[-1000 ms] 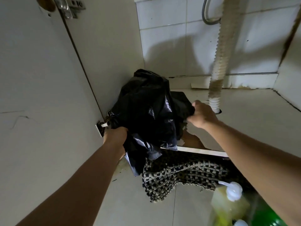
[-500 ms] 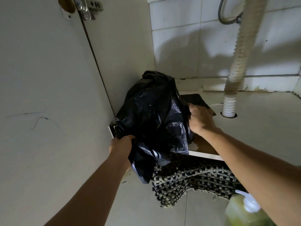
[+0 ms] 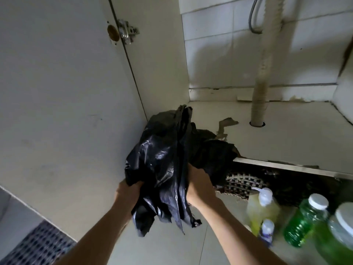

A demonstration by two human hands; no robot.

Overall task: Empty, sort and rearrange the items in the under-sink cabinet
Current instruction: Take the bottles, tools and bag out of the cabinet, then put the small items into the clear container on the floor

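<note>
A crumpled bundle of black plastic bags (image 3: 164, 161) hangs in front of the open under-sink cabinet (image 3: 277, 142), out past its front edge. My left hand (image 3: 127, 193) grips the bundle's lower left side. My right hand (image 3: 199, 190) grips its right side, fingers buried in the plastic. Loose ends of the bags dangle below both hands. Inside, the cabinet floor shows only a torn scrap (image 3: 226, 124) near the drain hose (image 3: 262, 77).
The cabinet door (image 3: 63, 104) stands open on the left with its hinge (image 3: 126, 33) up top. A woven checked mat (image 3: 242, 185) lies on the tiled floor below the cabinet edge. A yellow pump bottle (image 3: 262, 209), a small bottle (image 3: 267, 232) and green bottles (image 3: 305, 220) stand at right.
Both hands have pulled the black bag bundle out of the cabinet's left corner toward me and lifted it. My right hand shifted from the far side to the bundle's near right side.
</note>
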